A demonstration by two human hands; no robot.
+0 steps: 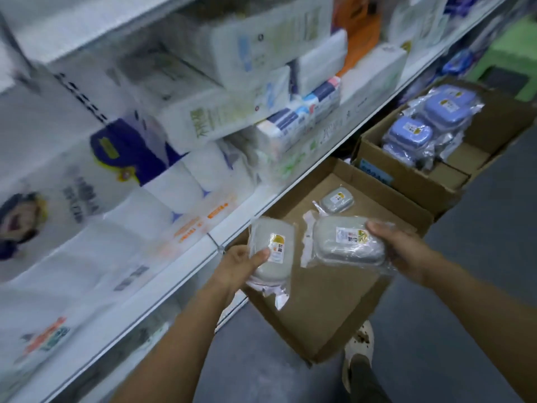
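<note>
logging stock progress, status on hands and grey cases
Left hand grips first grey case. Right hand grips second grey case. Third grey case in brown box. Nothing in the way.

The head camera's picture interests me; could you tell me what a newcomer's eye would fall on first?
At centre, the left hand holds a grey wrapped case and the right hand a second grey case, above an open cardboard box where a third grey case lies. Blue cases fill a second box at upper right; blurred paper packs crowd the shelf on the left.

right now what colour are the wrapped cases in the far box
Blue, in clear plastic wrap: the wrapped cases in the far box, head view.
</note>
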